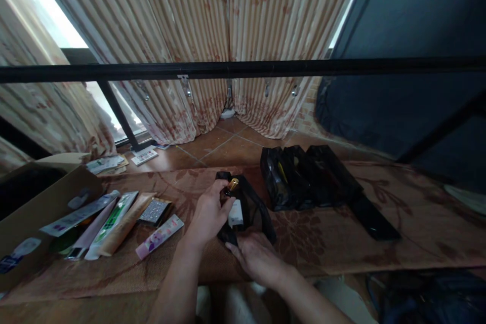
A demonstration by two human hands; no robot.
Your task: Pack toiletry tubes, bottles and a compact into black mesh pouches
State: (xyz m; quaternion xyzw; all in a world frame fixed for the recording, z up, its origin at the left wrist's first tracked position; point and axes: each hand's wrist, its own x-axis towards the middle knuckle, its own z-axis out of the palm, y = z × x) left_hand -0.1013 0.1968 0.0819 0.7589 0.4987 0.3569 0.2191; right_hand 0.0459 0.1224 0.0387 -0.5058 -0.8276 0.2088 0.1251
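Note:
A black mesh bag (pixel 258 206) stands open in front of me on the cloth-covered table. My left hand (pixel 208 210) is closed at its left side, with thumb and fingers around a small dark bottle with a gold cap (pixel 233 185), held at the bag's mouth. A small white box (pixel 236 212) shows inside the bag, just below the bottle. My right hand (pixel 258 258) grips the bag's near rim, its fingers partly hidden by the fabric.
Several tubes (pixel 114 230), a glittery square case (pixel 155 211) and a pink-white tube (pixel 159 236) lie at left beside a cardboard box (pixel 85 182). Filled black bags (pixel 299 177) and a flat black object (pixel 374 217) sit at right. A dark rail (pixel 266 68) crosses behind.

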